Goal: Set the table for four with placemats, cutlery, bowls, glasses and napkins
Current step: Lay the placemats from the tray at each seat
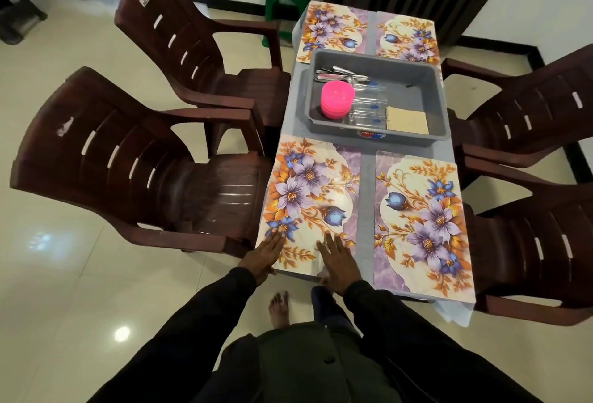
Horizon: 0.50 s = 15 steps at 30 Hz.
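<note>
Both flat, fingers straight: left hand [264, 253] and right hand [337, 261] press the purple-flowered rectangular placemat [308, 197] beneath them, likely squaring it to the grey table [366, 197] edge; grey plastic tub [401, 140] of tableware sits beyond the fingertips

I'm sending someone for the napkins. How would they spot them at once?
Look at the grey tray in the middle of the table. The napkins lie in its near right corner, a flat beige square stack beside the clear glasses, unlike the round pink bowls.
</note>
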Each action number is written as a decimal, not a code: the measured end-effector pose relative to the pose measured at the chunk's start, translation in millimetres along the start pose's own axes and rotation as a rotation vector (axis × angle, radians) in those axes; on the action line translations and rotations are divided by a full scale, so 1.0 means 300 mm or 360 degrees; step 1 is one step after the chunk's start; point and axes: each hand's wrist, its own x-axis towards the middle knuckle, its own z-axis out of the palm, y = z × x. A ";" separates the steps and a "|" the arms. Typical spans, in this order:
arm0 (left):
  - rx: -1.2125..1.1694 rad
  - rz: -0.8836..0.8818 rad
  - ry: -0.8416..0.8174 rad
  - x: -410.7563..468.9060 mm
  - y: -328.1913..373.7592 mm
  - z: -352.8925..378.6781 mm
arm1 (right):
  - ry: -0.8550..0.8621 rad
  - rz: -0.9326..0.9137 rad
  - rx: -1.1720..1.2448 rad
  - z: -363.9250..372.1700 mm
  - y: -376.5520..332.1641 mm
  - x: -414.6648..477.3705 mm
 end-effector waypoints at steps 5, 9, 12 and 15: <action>0.0029 0.0006 -0.0018 0.006 0.000 0.003 | 0.0000 0.0007 -0.0001 -0.002 -0.003 -0.004; 0.0039 0.0002 -0.0020 0.007 0.004 0.005 | 0.0007 -0.0016 -0.0040 -0.005 -0.002 -0.009; 0.0033 0.0007 -0.0007 0.004 0.011 0.001 | 0.0013 -0.0030 -0.0035 -0.001 0.004 -0.012; 0.0039 -0.0003 -0.0002 0.001 0.017 -0.002 | 0.0019 -0.0037 -0.0044 0.001 0.006 -0.015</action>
